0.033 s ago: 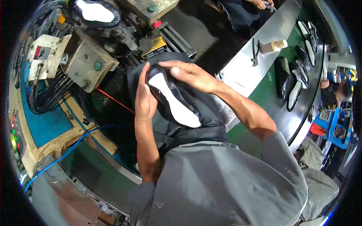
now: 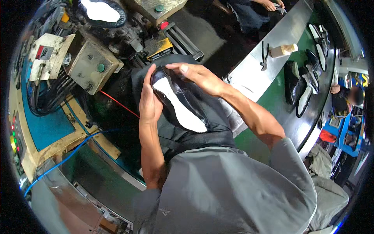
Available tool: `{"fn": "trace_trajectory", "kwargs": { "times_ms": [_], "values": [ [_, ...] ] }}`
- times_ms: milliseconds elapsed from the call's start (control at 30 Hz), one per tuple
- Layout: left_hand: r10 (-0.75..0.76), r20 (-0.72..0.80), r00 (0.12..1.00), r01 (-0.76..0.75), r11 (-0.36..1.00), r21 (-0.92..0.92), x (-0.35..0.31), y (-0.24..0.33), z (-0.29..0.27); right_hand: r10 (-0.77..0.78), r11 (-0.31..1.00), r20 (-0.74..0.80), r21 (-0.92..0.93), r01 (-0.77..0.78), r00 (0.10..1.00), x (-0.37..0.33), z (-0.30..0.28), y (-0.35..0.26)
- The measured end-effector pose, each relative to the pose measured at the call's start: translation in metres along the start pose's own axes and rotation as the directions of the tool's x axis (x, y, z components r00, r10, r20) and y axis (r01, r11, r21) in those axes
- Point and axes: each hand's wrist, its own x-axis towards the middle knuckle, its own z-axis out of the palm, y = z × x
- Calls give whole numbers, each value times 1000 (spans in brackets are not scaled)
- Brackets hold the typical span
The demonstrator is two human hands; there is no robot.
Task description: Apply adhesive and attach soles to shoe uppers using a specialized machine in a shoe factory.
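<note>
A black shoe upper with a white sole-shaped bottom (image 2: 181, 107) lies over my dark-clothed lap, its white face up and its toe end away from me. My left hand (image 2: 150, 99) is cupped along its left side, fingers pointing toward the toe. From the right, my right hand (image 2: 200, 80) reaches across the toe end, with the thumb and fingertips near the dark edge. Both hands hold the shoe between them; the undersides of the fingers are partly hidden.
A machine with a grey control box (image 2: 93, 64) and hoses stands at the left. Another shoe upper (image 2: 101, 12) sits on it. On the right bench (image 2: 249, 76) are pincers (image 2: 264, 56) and a bottle (image 2: 283, 50); several shoes (image 2: 306, 84) lie beyond. Another person's hands (image 2: 272, 5) show at the top.
My right thumb has shifted up toward the toe, off the shoe's side, so more of the black upper shows. My left hand stays in place.
</note>
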Motion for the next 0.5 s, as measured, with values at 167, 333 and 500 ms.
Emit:
{"fn": "trace_trajectory", "kwargs": {
  "times_ms": [167, 333, 500],
  "values": [
    [35, -57, 998, -30, 995, 94, 19, -13, 7, -96, 994, -126, 32, 101, 987, 31, 21, 13],
    [83, -100, 991, -59, 973, 224, 33, -19, 11, -138, 988, -141, 49, 146, 980, 35, 22, 13],
    [253, 49, 966, -228, 751, 620, 37, -32, 11, -88, 995, -265, -78, 70, 960, 30, 18, 34]
  ]
}}
